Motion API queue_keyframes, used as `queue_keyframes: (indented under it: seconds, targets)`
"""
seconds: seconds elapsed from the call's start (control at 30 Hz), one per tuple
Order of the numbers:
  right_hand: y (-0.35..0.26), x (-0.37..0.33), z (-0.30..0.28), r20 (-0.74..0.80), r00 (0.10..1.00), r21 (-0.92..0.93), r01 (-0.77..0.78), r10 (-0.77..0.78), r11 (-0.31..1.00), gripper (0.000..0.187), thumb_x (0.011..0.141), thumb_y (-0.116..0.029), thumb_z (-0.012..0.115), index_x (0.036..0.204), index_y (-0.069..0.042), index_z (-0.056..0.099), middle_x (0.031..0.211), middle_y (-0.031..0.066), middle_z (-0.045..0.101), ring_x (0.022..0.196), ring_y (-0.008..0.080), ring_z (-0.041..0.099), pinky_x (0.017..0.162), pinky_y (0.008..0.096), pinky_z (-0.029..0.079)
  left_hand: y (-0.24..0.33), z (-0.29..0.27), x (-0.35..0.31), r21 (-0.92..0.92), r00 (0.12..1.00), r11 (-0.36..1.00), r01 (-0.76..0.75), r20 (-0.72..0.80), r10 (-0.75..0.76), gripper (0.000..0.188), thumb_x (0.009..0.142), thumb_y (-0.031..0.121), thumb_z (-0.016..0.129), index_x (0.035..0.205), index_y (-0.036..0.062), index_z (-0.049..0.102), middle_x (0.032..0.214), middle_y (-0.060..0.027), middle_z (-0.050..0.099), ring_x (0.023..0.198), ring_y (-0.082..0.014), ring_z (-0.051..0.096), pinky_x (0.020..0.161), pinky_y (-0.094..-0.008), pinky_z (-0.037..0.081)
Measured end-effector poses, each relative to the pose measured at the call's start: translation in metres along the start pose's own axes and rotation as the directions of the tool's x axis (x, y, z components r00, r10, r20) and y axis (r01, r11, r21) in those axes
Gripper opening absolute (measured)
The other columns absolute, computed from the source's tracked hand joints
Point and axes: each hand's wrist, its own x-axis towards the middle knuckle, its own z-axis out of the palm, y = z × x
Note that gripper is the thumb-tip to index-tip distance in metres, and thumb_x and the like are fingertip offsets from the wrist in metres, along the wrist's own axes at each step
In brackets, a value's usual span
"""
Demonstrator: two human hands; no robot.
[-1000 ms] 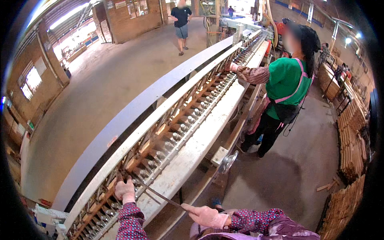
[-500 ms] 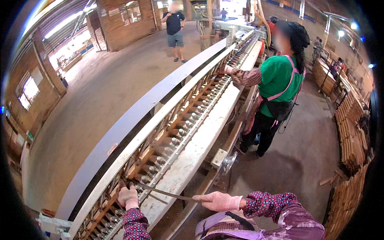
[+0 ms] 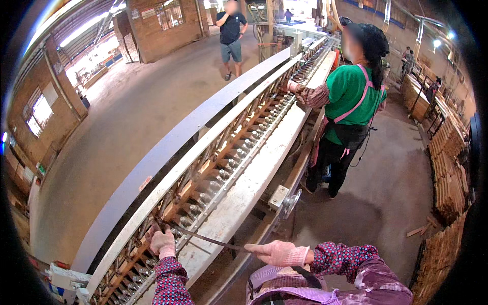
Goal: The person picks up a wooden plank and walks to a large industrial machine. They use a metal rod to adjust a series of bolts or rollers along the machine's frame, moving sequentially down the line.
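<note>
My right hand [image 3: 278, 253], in a pale pink knit glove, is closed round the near end of a thin, dark flat bar [image 3: 213, 241]. The bar slants leftward over the white ledge [image 3: 223, 223] and reaches into the long machine by my other hand. In a similar glove, my left hand [image 3: 162, 242] has its fingers stretched apart against a long wooden strip [image 3: 179, 203]; their tips are partly hidden. A row of metal spring-like fittings [image 3: 204, 198] runs beside the strip, below a white rail [image 3: 168, 190].
A co-worker in a green top [image 3: 351, 94] stands farther along the machine, one gloved hand on it. Beyond the machine stands another person [image 3: 232, 38]. A handwheel [image 3: 291, 202] juts from the near side. Stacked timber [image 3: 447, 173] lines the right.
The whole view has shifted slightly. The person beyond the machine has stepped a little to the right. Both my hands keep nearly the same places, the bar still in my right.
</note>
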Motion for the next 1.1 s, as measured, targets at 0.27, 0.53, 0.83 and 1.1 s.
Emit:
queue_keyframes:
  seconds: [0.27,0.53,0.83,1.1]
  targets:
    - [0.003,0.026,0.026,0.008,0.999,-0.018,-0.050,0.050,0.999,0.051,0.095,-0.025,0.048,0.145,-0.029,0.041,0.106,0.0246,0.065,0.096,0.0422,0.065,0.084,0.0469,0.053,-0.004,0.012,0.005,-0.025,0.998,1.000,-0.016,0.056,0.017,0.076,0.093,0.056,0.047,0.152,0.0119,0.028,0.143,-0.0102,0.052,0.132,-0.0202,0.049,0.117,-0.0366,0.022]
    - [-0.022,0.019,0.008,0.052,0.994,-0.057,-0.095,0.098,0.994,0.049,0.097,-0.028,0.047,0.145,-0.031,0.041,0.121,0.0167,0.063,0.104,0.0390,0.063,0.089,0.0437,0.053,-0.013,0.012,0.017,0.012,0.993,0.996,0.085,0.083,-0.085,0.072,0.093,0.057,0.047,0.152,0.0206,0.028,0.148,-0.0088,0.046,0.138,-0.0241,0.041,0.112,-0.0410,0.029]
    - [-0.001,0.012,-0.018,0.055,0.998,0.061,0.001,-0.004,0.998,0.050,0.095,-0.024,0.049,0.144,-0.021,0.043,0.131,0.0148,0.058,0.115,0.0340,0.060,0.097,0.0375,0.050,0.014,-0.024,-0.010,-0.037,0.986,0.998,0.048,0.160,-0.042,0.071,0.093,0.055,0.047,0.150,0.0151,0.033,0.141,-0.0105,0.053,0.131,-0.0230,0.050,0.111,-0.0387,0.032]
    - [0.004,0.032,0.033,-0.039,0.999,0.045,0.023,-0.021,0.999,0.050,0.095,-0.023,0.051,0.144,-0.028,0.043,0.124,0.0205,0.061,0.111,0.0339,0.063,0.096,0.0374,0.051,0.003,-0.022,-0.007,-0.125,0.977,0.989,0.079,0.208,-0.051,0.067,0.095,0.056,0.039,0.151,0.0203,0.033,0.136,-0.0160,0.056,0.126,-0.0320,0.053,0.109,-0.0419,0.037]
